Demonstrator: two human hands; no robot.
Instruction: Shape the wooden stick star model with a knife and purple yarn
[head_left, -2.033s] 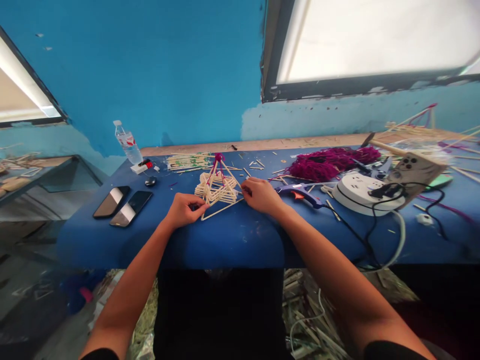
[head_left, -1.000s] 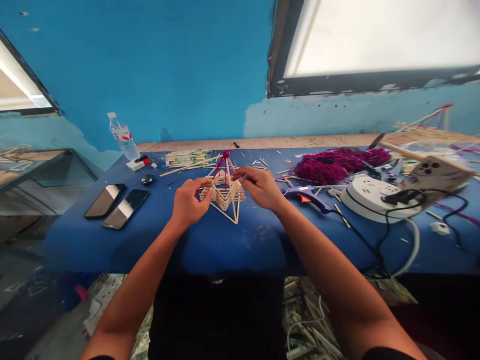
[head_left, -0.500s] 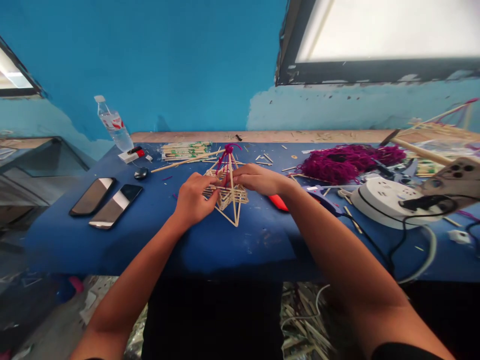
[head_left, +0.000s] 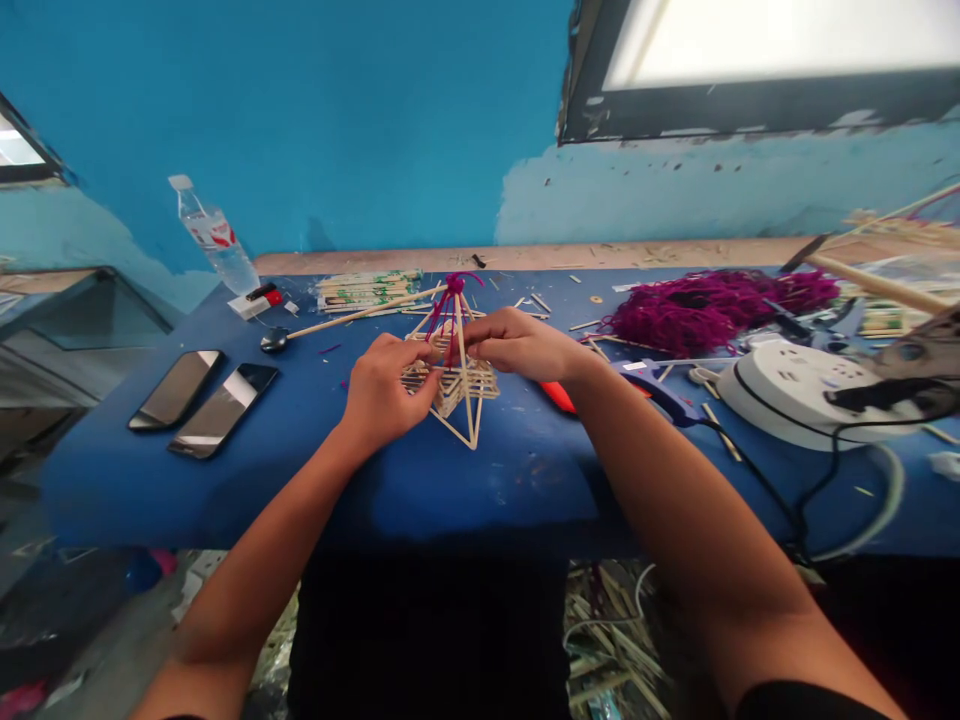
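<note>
A small pyramid of thin wooden sticks (head_left: 459,385), tied at its tip with magenta yarn (head_left: 453,286), stands on the blue table (head_left: 480,480). My left hand (head_left: 382,392) pinches the stacked stick layers on the pyramid's left side. My right hand (head_left: 517,345) grips the upper right part of the frame, fingers curled round the sticks just below the yarn knot. Both hands touch the pyramid.
Two phones (head_left: 201,400) lie at the left, a water bottle (head_left: 212,236) behind them. A bundle of sticks (head_left: 364,288), a magenta yarn heap (head_left: 705,305), a blue glue gun (head_left: 660,385) and a white power strip (head_left: 791,390) with cables lie around.
The stick pyramid has been turned from lying on its side to upright with a corner toward me. My hands moved from its base to its upper layers.
</note>
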